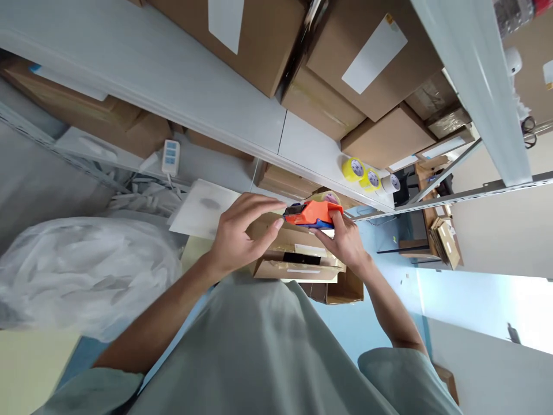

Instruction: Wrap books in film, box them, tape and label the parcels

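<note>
My right hand is wrapped round an orange and blue tape dispenser, held level above a cardboard box. A tape roll shows at the dispenser's far side. My left hand is at the dispenser's dark front end, its thumb and forefinger stretched out and apart. Their tips are very close to that end; I cannot tell if they touch it. Beneath the dispenser, the box has a white label strip and a dark gap on its near side. Much of its top is hidden by the hands and dispenser.
A grey shelf crosses in front, carrying large cartons and yellow tape rolls. To the left lie a bulging clear plastic bag and a white power strip. An open carton stands lower down.
</note>
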The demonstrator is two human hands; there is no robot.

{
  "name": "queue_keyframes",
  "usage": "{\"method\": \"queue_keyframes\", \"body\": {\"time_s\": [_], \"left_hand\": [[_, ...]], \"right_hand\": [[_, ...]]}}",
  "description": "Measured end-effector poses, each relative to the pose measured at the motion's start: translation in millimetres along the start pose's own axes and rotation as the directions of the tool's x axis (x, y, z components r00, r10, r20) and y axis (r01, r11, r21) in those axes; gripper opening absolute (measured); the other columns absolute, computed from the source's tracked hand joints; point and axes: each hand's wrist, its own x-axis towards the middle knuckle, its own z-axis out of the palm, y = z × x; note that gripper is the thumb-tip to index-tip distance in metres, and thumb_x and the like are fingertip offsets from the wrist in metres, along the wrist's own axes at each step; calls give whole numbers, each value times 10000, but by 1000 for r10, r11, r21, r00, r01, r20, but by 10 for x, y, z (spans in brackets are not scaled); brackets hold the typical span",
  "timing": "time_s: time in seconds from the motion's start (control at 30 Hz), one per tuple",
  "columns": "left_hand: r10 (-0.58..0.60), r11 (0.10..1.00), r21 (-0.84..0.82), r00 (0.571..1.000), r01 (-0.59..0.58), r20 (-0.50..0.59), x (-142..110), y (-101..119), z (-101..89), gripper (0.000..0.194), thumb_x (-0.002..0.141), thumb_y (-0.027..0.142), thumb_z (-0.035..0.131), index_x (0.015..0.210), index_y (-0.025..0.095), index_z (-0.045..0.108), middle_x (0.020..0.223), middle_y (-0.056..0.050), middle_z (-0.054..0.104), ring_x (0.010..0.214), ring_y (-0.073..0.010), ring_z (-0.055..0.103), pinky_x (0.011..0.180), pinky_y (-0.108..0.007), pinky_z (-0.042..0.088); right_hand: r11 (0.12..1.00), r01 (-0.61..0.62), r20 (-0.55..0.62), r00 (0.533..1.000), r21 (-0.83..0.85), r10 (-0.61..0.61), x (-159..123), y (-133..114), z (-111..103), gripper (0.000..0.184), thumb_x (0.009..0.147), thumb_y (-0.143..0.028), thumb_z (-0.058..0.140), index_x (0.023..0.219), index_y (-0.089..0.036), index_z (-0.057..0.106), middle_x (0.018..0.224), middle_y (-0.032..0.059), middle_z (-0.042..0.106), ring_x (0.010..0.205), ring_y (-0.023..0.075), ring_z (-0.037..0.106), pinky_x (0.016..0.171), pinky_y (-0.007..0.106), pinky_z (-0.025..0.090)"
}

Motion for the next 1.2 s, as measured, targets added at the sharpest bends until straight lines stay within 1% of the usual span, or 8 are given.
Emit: {"method": "queue_keyframes", "body": {"time_s": [0.2,0.37,0.63,0.77,0.87,1.03,1.13,1.2], "left_hand": [[80,995,48,996,-82,29,-122,-50,58,264,1018,464,802,1253,345,823,1167,-33,844,1059,-262,779,1037,-488,630],[97,990,99,995,-98,9,-216,-99,96,210,1035,432,809,1233,366,829,1105,-30,842,989,-248,772,989,-481,625],[-55,998,39,997,54,46,-455,-8,116,301,1069,497,738,1334,377,817,1189,-51,828,1086,-267,774,1040,-475,628],[-150,986,-60,985,155,81,-514,46,-17,364,997,614,788,1240,352,853,1131,-51,833,1051,-278,772,1028,-475,643],[-290,934,-159,940,319,178,-540,-24,-95,409,995,674,751,1133,308,871,1071,-54,838,1018,-280,778,992,-462,659],[-532,714,-303,770,631,352,-776,-296,73,550,921,779,766,973,240,860,931,-59,840,868,-262,795,813,-393,684],[-606,618,-320,694,719,389,-1037,-488,151,575,872,798,801,942,230,856,926,-73,846,867,-276,807,806,-406,696],[-647,597,-320,677,736,350,-1213,-662,126,572,847,794,824,947,232,857,940,-81,852,888,-290,812,827,-424,701]], "right_hand": [[1000,5,45,999,-26,-4,-92,-103,-114,558,1122,-688,561,1468,-250,560,1127,159,819,990,374,820,825,496,689],[999,29,87,996,-36,-26,-141,-182,-129,589,1128,-716,512,1464,-236,570,1134,167,812,1020,383,823,844,507,694],[997,69,137,988,-17,-66,-231,-280,-43,578,1129,-662,563,1531,-247,535,1312,197,794,1178,401,802,964,543,692],[997,76,186,980,2,-75,-305,-329,-34,596,1115,-705,565,1482,-236,576,1268,189,812,1129,385,817,901,520,701],[999,54,238,970,-5,-51,-377,-412,-93,632,1076,-732,618,1438,-215,627,1138,159,843,1014,370,835,845,492,693],[997,-56,353,933,-62,74,-487,-677,-146,658,969,-830,706,1318,-273,744,954,73,862,831,325,837,716,401,636],[985,-89,401,905,-151,143,-558,-780,-195,658,936,-887,699,1164,-276,789,768,52,819,679,318,797,588,371,537],[976,-80,433,887,-203,163,-595,-776,-322,642,922,-902,702,1064,-283,794,692,47,784,603,310,760,536,366,469]]}}
